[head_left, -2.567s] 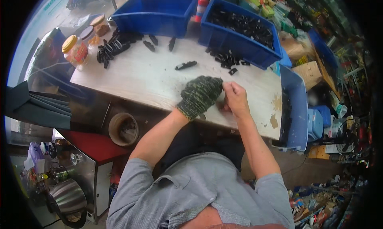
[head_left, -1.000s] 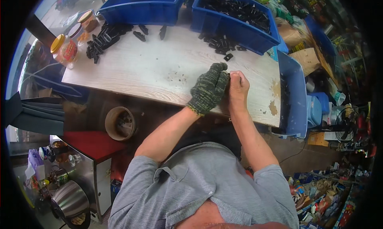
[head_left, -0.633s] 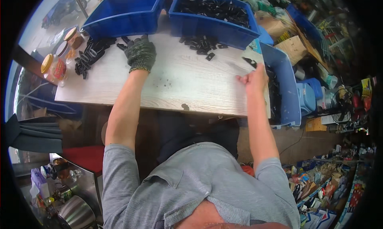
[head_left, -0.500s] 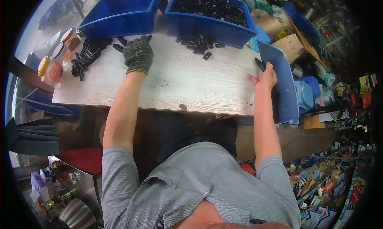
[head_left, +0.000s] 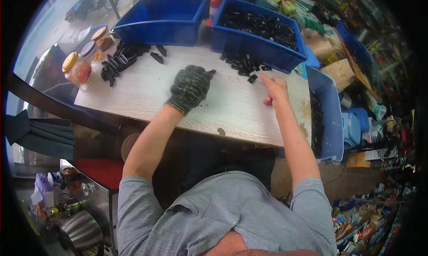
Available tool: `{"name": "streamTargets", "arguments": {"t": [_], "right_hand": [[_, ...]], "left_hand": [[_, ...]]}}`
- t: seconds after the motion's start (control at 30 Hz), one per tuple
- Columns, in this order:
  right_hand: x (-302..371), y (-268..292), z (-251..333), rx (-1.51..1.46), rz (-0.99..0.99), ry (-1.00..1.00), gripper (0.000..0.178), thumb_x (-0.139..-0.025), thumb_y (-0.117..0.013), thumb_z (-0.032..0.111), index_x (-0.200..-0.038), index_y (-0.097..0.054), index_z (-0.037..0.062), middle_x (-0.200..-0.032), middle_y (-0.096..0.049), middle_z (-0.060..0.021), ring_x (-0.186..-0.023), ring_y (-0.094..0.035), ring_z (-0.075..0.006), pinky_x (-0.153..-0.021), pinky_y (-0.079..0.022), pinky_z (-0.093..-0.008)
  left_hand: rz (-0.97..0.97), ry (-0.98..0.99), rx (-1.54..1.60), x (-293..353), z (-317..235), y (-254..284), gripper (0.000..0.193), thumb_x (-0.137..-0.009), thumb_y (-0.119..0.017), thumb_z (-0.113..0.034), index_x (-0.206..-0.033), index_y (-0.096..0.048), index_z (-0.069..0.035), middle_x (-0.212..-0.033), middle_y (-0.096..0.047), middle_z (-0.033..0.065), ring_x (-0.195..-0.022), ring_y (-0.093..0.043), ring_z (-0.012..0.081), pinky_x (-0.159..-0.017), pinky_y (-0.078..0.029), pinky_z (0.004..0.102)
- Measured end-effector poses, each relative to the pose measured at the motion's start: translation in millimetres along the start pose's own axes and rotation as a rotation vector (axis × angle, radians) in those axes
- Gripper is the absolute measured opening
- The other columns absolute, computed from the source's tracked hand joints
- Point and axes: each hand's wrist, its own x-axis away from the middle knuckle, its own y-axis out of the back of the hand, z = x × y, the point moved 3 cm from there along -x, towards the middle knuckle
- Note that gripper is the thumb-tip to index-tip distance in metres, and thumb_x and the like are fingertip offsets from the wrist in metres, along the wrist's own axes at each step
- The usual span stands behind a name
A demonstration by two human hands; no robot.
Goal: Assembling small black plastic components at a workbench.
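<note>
Cluttered workshop stall, viewed from overhead; pale wooden table (head_left: 133, 93) at centre. Blue bin (head_left: 162, 17), far left, appears empty; second blue bin (head_left: 263, 46), far middle, loaded with small black plastic parts; third blue bin (head_left: 327, 104) off the table's right end, also holding black parts. Jars (head_left: 76, 69) with yellow lids at the table's left edge, beside a heap of black parts (head_left: 120, 60); a smaller scatter of black pieces (head_left: 243, 64) lies before the middle bin. Left hand (head_left: 191, 84), in a dark knit glove, has drawn back from the far-left heap to mid-table, fingers curled over one black part (head_left: 210, 71). Right hand (head_left: 274, 87), bare, has returned from the right-hand bin to the table, loosely open, index finger extended toward the scatter, nothing held. Judged: one piece deposited, next one being picked.
</note>
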Motion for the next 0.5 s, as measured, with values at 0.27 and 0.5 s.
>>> {"name": "streamTargets", "arguments": {"t": [0.27,0.5], "right_hand": [[6.8,-21.1,26.0,0.319,-0.001,0.12,0.044,-0.08,-0.074,0.041,-0.071,-0.062,-0.0007,-0.058,-0.058,-0.0121,-0.038,-0.052,-0.021,-0.036,-0.046,-0.0369],[-2.2,-18.5,11.7,0.297,-0.037,0.131,0.039,-0.083,-0.069,0.036,-0.074,-0.064,-0.0007,-0.059,-0.059,-0.0102,-0.039,-0.053,-0.0211,-0.037,-0.047,-0.037]], "left_hand": [[-0.239,0.01,0.246,3.4,6.4,10.9,0.024,-0.086,-0.059,-0.019,-0.106,-0.071,-0.014,-0.095,-0.067,0.0086,-0.094,-0.061,0.0299,-0.08,-0.051,0.0442],[-0.213,0.29,0.489,3.0,-24.3,4.9,0.029,-0.083,-0.067,-0.021,-0.109,-0.069,-0.008,-0.105,-0.069,0.0117,-0.102,-0.063,0.0307,-0.087,-0.051,0.0432]]}}
